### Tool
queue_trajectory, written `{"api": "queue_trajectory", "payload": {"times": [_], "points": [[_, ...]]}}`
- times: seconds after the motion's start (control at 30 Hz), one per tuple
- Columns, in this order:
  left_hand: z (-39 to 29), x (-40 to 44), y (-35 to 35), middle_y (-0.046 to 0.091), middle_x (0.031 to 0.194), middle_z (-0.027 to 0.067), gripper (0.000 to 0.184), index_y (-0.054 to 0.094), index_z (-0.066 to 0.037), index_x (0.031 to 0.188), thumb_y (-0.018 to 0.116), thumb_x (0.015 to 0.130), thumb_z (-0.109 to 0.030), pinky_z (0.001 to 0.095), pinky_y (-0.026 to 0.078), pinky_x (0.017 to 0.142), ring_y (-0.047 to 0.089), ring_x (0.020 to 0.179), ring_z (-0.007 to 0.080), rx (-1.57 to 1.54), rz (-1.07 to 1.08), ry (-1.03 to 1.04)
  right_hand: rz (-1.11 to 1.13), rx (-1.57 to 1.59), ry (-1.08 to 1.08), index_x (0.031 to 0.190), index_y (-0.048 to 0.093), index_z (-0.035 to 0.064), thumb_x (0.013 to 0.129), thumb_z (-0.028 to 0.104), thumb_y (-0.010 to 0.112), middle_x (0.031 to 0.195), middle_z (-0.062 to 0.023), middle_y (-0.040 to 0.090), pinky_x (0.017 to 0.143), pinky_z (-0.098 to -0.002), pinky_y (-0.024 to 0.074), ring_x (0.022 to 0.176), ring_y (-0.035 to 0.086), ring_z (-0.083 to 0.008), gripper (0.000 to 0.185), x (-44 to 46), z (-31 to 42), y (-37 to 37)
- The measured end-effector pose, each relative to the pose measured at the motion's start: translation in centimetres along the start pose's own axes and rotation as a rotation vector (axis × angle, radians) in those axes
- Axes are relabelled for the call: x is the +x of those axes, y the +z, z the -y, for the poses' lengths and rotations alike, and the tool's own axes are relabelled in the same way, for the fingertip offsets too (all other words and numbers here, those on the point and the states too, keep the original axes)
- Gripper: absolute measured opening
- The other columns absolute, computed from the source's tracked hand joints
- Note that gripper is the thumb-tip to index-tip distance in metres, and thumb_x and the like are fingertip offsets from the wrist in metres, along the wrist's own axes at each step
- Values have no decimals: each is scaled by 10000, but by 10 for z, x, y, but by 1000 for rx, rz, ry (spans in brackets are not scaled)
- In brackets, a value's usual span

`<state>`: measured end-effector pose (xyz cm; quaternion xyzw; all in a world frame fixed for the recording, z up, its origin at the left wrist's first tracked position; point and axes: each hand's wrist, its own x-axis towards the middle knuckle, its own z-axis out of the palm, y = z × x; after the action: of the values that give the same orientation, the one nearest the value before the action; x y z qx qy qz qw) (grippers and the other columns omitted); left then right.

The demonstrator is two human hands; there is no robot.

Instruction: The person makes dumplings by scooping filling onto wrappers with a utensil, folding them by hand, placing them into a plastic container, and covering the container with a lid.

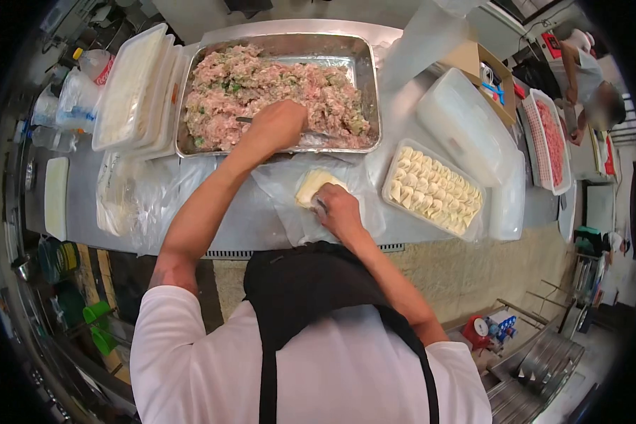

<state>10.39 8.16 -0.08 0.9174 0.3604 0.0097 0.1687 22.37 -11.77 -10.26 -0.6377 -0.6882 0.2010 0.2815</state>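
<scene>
My left hand (281,124) reaches into the large metal tray (376,106). Its fingers are wrapped round a thin metal spreader (244,119), whose far end sits by the pink minced filling (261,78) flecked with green. Closer to my body, my right hand (339,210) is at a small stack of pale dumpling wrappers (315,185) lying on clear plastic (279,185). The right fingers are bent and pinched at the wrappers' edge; a small dark spot between them is unclear. A plastic tray of folded dumplings (434,187) stands to the right, in several rows.
Stacked lidded containers (131,88) and crumpled plastic bags (148,194) occupy the left side. A white block (56,198) lies farther left. Translucent lids (466,127), a cardboard box (498,81) and a basket of pink meat (544,141) are at right. Another person (583,78) works beyond the basket.
</scene>
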Motion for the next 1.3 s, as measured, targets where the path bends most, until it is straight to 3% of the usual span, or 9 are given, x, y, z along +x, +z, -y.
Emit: {"api": "queue_trajectory", "payload": {"times": [0.27, 0.33, 0.7, 0.87, 0.97, 1.03, 1.1, 1.27, 1.3], "points": [[12, 2, 31, 680, 847, 215, 263, 743, -53, 924, 626, 692, -17, 449, 524, 710, 662, 800, 385, -91, 58, -8, -42, -8, 14, 815, 635, 32, 716, 7, 627, 854, -111, 593, 675, -448, 511, 837, 601, -327, 102, 0, 10, -3], [38, 10, 25, 683, 808, 193, 297, 746, -56, 941, 610, 685, 10, 409, 516, 687, 664, 769, 343, -369, 90, 164, -68, 9, 10, 807, 628, 31, 714, -6, 610, 847, -112, 587, 667, -450, 510, 838, 600, -326, 101, 0, 10, -2], [47, -16, 21, 692, 790, 177, 236, 742, -48, 960, 651, 744, -71, 366, 506, 692, 673, 736, 262, -428, 39, -24, -110, 21, 41, 806, 631, 41, 733, 48, 663, 833, -119, 590, 671, -445, 507, 821, 598, -333, 80, 3, 4, 5], [38, -54, 26, 590, 554, 78, 157, 729, 25, 886, 674, 836, -114, 322, 429, 455, 540, 428, 139, -758, -74, -306, -80, -1, 32, 814, 635, 38, 735, 95, 708, 819, -125, 594, 672, -448, 499, 811, 604, -339, 121, 4, 9, 5], [29, -76, 36, 536, 526, 21, 226, 663, 28, 751, 729, 833, -171, 298, 399, 428, 493, 408, 119, -955, -28, -337, -48, 24, 59, 832, 647, 21, 745, 107, 719, 827, -130, 619, 678, -431, 501, 811, 623, -331, 142, 8, 0, 8], [18, -88, 50, 523, 544, 7, 248, 623, 15, 721, 753, 815, -175, 291, 393, 429, 486, 428, 99, -1007, -45, -360, -36, 85, 80, 852, 659, 9, 757, 107, 719, 839, -133, 644, 685, -412, 507, 809, 640, -322, 149, 8, -9, 5], [9, -95, 75, 509, 561, -8, 285, 583, 1, 691, 777, 797, -178, 284, 386, 430, 479, 448, 78, -1061, -60, -383, -25, 487, 384, 903, 677, -8, 815, 114, 694, 862, -144, 686, 701, -355, 513, 791, 671, -267, 152, 6, -18, 0], [-16, -86, 132, 564, 677, 10, 276, 593, 4, 763, 809, 751, -168, 283, 405, 486, 504, 575, 65, -1005, -238, -190, -16, 595, 447, 936, 672, -32, 873, 128, 648, 863, -143, 695, 706, -307, 499, 762, 650, -181, 173, 6, -10, -12], [-27, -87, 119, 580, 681, 43, 265, 606, 18, 826, 786, 759, -166, 304, 443, 555, 525, 624, 92, -1211, -153, -291, -41, 590, 427, 941, 667, -35, 886, 129, 633, 883, -130, 693, 711, -300, 493, 777, 634, -159, 177, 6, -9, -14]]}}
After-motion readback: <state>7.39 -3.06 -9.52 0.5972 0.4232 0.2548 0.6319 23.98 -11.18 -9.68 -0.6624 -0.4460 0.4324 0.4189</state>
